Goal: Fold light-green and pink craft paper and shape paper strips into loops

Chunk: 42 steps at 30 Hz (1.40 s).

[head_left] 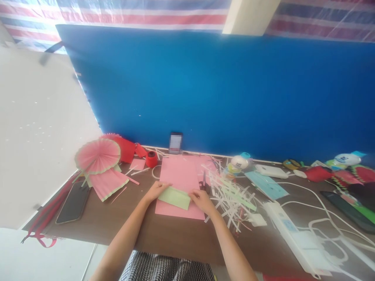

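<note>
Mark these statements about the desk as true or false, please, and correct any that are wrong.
1. The left hand and the right hand are both at the green paper. True.
2. The red roll stands right of the large pink sheet. False: the red roll stands left of the large pink sheet.
3. The large pink sheet extends beneath the green paper. True.
4. The pile of paper strips is on the left hand's side. False: the pile of paper strips is on the right hand's side.

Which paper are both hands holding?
The pale green paper, with the left hand at one end and the right hand at the other; the larger pink sheet lies beneath.
</note>
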{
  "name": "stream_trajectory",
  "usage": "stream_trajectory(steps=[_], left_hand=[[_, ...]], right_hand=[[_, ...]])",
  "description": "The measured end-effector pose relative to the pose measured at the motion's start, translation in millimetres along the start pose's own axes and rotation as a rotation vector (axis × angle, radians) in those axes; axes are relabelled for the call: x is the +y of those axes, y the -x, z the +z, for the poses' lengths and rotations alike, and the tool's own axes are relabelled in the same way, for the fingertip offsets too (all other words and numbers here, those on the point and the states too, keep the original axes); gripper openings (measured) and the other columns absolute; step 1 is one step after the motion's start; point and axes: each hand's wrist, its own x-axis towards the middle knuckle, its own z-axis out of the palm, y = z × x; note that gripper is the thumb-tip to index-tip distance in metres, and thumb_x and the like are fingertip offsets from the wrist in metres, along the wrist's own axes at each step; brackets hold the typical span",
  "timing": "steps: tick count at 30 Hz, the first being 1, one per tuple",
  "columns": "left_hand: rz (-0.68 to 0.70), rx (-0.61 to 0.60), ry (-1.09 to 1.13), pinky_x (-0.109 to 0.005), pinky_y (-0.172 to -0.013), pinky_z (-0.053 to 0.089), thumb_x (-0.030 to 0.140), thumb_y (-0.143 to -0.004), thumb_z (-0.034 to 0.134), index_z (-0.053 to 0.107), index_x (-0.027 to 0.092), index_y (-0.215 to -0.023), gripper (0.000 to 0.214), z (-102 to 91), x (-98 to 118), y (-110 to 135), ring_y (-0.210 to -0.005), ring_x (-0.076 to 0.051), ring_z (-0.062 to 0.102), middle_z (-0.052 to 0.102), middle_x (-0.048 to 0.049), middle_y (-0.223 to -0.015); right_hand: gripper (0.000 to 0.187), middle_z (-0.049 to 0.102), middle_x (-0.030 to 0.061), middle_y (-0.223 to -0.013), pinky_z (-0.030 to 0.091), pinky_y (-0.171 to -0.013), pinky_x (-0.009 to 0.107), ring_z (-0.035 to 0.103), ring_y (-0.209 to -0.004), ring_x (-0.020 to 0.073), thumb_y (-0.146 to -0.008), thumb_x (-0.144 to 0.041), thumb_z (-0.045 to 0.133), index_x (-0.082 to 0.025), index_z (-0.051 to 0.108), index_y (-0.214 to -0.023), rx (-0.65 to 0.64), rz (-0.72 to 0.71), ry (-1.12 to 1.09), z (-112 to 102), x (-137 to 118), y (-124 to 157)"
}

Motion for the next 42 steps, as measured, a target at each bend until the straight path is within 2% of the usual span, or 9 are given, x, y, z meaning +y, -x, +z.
stream_trajectory(steps=[3, 8, 10, 15, 18, 22, 29, 36, 42], left_hand=[[0.072, 0.008, -0.076, -0.021, -0.056, 0.037, 0.048, -0.076, 0.046, 0.068, 0.011, -0.076, 0.043, 3.5, 0, 0, -0.063, -0.014, 0.053, 0.064, -0.0036, -0.068], [0.141, 0.040, -0.158, -0.021, -0.060, 0.040, 0.043, -0.081, 0.042, 0.068, 0.013, -0.075, 0.040, 16.3, 0, 3, -0.067, -0.015, 0.056, 0.067, -0.0040, -0.073], [0.164, 0.025, -0.153, -0.022, -0.065, 0.041, 0.041, -0.081, 0.043, 0.067, 0.013, -0.079, 0.037, 20.2, 1, 5, -0.071, -0.015, 0.057, 0.067, -0.0046, -0.078], [0.183, -0.056, -0.234, -0.022, -0.063, 0.041, 0.040, -0.078, 0.049, 0.066, 0.012, -0.078, 0.033, 21.0, 3, 9, -0.066, -0.014, 0.056, 0.067, -0.0044, -0.076], [0.225, -0.122, -0.259, -0.022, -0.065, 0.041, 0.039, -0.079, 0.048, 0.066, 0.013, -0.077, 0.032, 21.0, 2, 11, -0.069, -0.014, 0.056, 0.067, -0.0040, -0.076], [0.246, -0.129, -0.293, -0.021, -0.063, 0.041, 0.038, -0.082, 0.043, 0.065, 0.013, -0.077, 0.034, 23.6, 1, 9, -0.067, -0.013, 0.055, 0.066, -0.0037, -0.074], [0.236, -0.201, -0.313, -0.021, -0.065, 0.041, 0.034, -0.080, 0.045, 0.067, 0.015, -0.083, 0.029, 20.0, 6, 12, -0.070, -0.014, 0.057, 0.068, -0.0039, -0.080], [0.317, -0.196, -0.426, -0.022, -0.071, 0.040, 0.033, -0.083, 0.043, 0.065, 0.017, -0.089, 0.028, 30.5, 7, 18, -0.075, -0.014, 0.058, 0.068, -0.0034, -0.085], [0.329, -0.178, -0.460, -0.021, -0.067, 0.040, 0.033, -0.084, 0.040, 0.066, 0.016, -0.084, 0.031, 30.6, 2, 14, -0.069, -0.014, 0.059, 0.068, -0.0041, -0.079]], right_hand=[[0.031, 0.063, 0.0026, -0.068, 0.042, -0.065, 0.027, 0.057, -0.067, 0.0164, -0.083, -0.035, 0.037, -0.017, 0.060, -0.073, -0.017, -0.005, 0.089, -1, -1, 3], [0.030, 0.061, 0.0071, -0.099, 0.038, -0.079, 0.029, 0.054, -0.091, 0.0191, -0.079, -0.039, 0.047, -0.019, 0.058, -0.099, 0.116, -0.104, 0.288, 11, -18, 2], [0.027, 0.062, 0.0057, -0.094, 0.036, -0.080, 0.029, 0.054, -0.092, 0.0191, -0.081, -0.038, 0.045, -0.021, 0.060, -0.096, 0.089, -0.168, 0.347, 20, -27, -1], [0.035, 0.065, 0.0020, -0.073, 0.033, -0.061, 0.024, 0.056, -0.067, 0.0149, -0.089, -0.032, 0.031, -0.021, 0.062, -0.078, -0.027, -0.142, 0.385, 33, -39, -9], [0.034, 0.065, 0.0022, -0.072, 0.032, -0.060, 0.023, 0.056, -0.068, 0.0150, -0.088, -0.031, 0.033, -0.021, 0.063, -0.076, -0.055, -0.166, 0.385, 29, -39, -9], [0.032, 0.064, 0.0014, -0.074, 0.032, -0.059, 0.023, 0.056, -0.068, 0.0148, -0.088, -0.030, 0.032, -0.021, 0.062, -0.079, -0.095, -0.179, 0.356, 21, -36, -5], [0.031, 0.063, 0.0014, -0.071, 0.030, -0.059, 0.023, 0.056, -0.068, 0.0155, -0.087, -0.029, 0.034, -0.021, 0.061, -0.074, -0.068, -0.131, 0.443, 18, -32, 3], [0.032, 0.065, 0.0021, -0.073, 0.030, -0.058, 0.024, 0.057, -0.069, 0.0169, -0.088, -0.032, 0.032, -0.022, 0.061, -0.079, -0.099, -0.125, 0.508, 19, -37, 7], [0.032, 0.067, 0.0027, -0.075, 0.031, -0.059, 0.024, 0.059, -0.071, 0.0180, -0.088, -0.032, 0.034, -0.023, 0.063, -0.080, -0.081, -0.150, 0.538, 19, -40, 5]])
